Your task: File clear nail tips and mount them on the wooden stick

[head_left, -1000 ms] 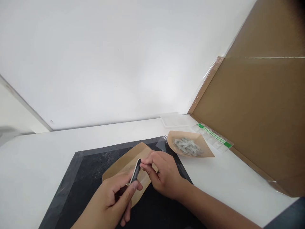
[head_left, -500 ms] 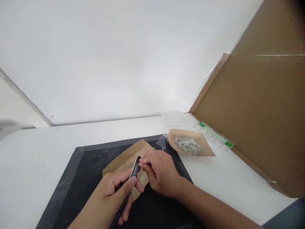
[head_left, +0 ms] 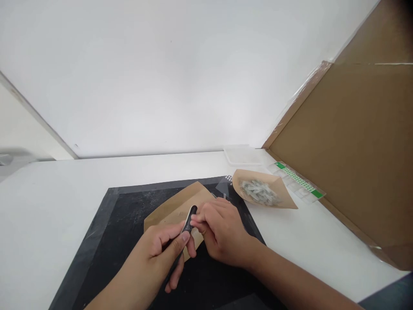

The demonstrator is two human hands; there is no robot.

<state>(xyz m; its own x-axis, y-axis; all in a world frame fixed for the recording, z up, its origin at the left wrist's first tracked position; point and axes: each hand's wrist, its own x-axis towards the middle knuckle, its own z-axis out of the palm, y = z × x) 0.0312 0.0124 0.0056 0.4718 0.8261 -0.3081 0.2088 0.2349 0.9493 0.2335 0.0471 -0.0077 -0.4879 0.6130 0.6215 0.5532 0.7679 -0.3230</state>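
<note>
Between the thumb and fingers of my left hand (head_left: 161, 247) is a long, narrow black strip (head_left: 190, 219) with a rounded end and a pale edge. Its exact kind does not show. It slants up and away, its lower part running under my palm. My right hand (head_left: 219, 226) is closed in a pinch, fingertips against the strip's right side near the rounded end; whatever they pinch is hidden. Beneath both hands, a brown paper tray (head_left: 180, 204) lies on a black mat (head_left: 125, 224), with tiny bits in it.
Right of the mat, a second brown paper tray (head_left: 287, 198) holds a pile of pale translucent strips (head_left: 260, 191). Behind stands a clear plastic lid or box (head_left: 243, 155). A clear plastic piece with a green label (head_left: 298, 181) lies by the cardboard wall (head_left: 351, 159).
The view has shifted slightly, so the scene sits a little further right and higher. Both hands keep nearly the same hold at the strip's end.
</note>
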